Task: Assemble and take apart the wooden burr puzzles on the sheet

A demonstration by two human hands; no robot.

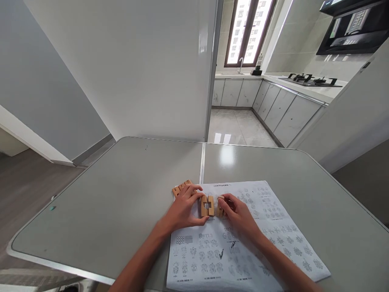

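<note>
My left hand (184,207) grips a pair of notched wooden puzzle blocks (210,206) lying side by side, with its thumb and a finger at their two ends. A square gap shows between the two blocks, with the paper visible through it. Just to the right, my right hand (240,215) pinches another small wooden puzzle block (220,210) upright, a little apart from the pair. Part of that block is covered by my fingers. Beneath both hands lies a printed sheet (194,271) of small line diagrams with a few black check marks.
Several numbered wooden blocks (181,187) lie in a row behind my left hand, partly covered by it. The grey-green table (91,211) has a pale seam (202,162) and a small green bit (52,208) near its left edge. Beyond stand kitchen cabinets (279,103).
</note>
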